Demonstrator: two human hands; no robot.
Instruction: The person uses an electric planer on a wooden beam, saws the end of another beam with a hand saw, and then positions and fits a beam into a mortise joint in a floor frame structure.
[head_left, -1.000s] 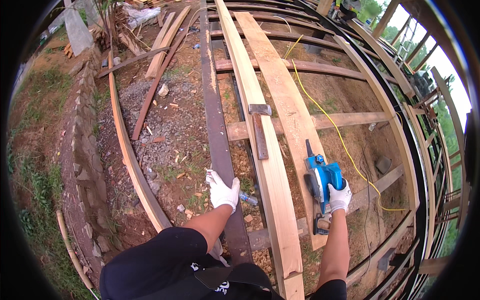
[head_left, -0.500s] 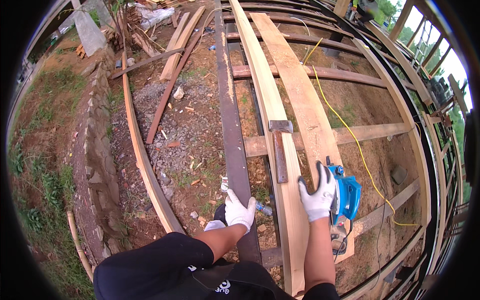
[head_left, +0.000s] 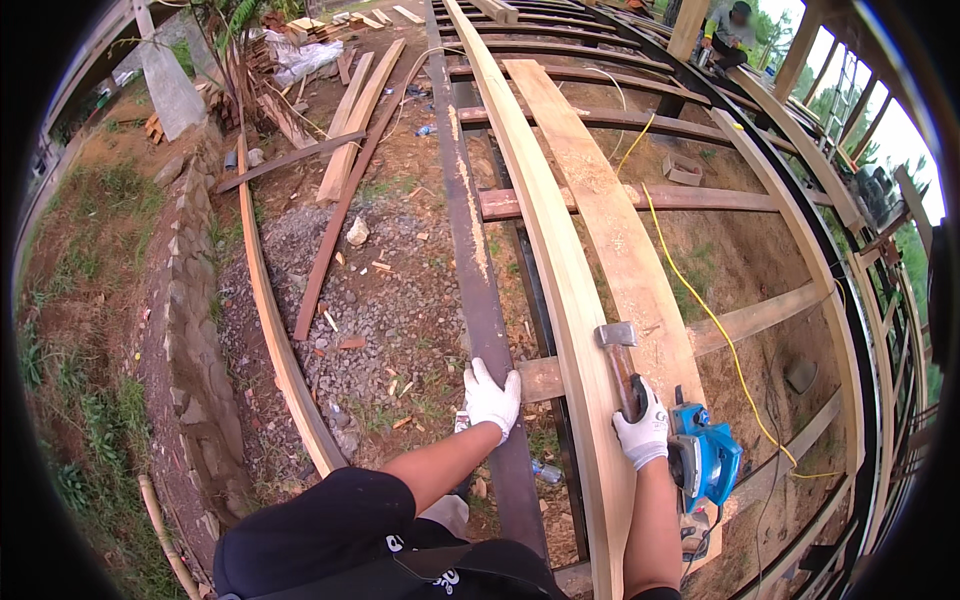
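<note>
My right hand (head_left: 641, 432), in a white glove with dark fingertips, is closed around the wooden handle of a hatchet (head_left: 620, 364). Its metal head points away from me, over the edge of a pale, narrow timber beam (head_left: 553, 235). Just right of that hand, a blue electric planer (head_left: 708, 455) rests on a wide pale board (head_left: 628, 255) strewn with shavings. My left hand (head_left: 491, 400), gloved in white, leans on a dark beam (head_left: 474, 300), fingers stretched forward and thumb apart.
A yellow cord (head_left: 690, 288) trails across the joists right of the board. Loose planks (head_left: 365, 115) lie on the ground at far left, near a low stone wall (head_left: 196, 340). Another person (head_left: 727, 35) is at the far right. A plastic bottle (head_left: 546, 471) lies below the beams.
My right hand has left its place beside the planer and taken hold of the hatchet, whose head has shifted right. My left hand has moved forward along the dark beam.
</note>
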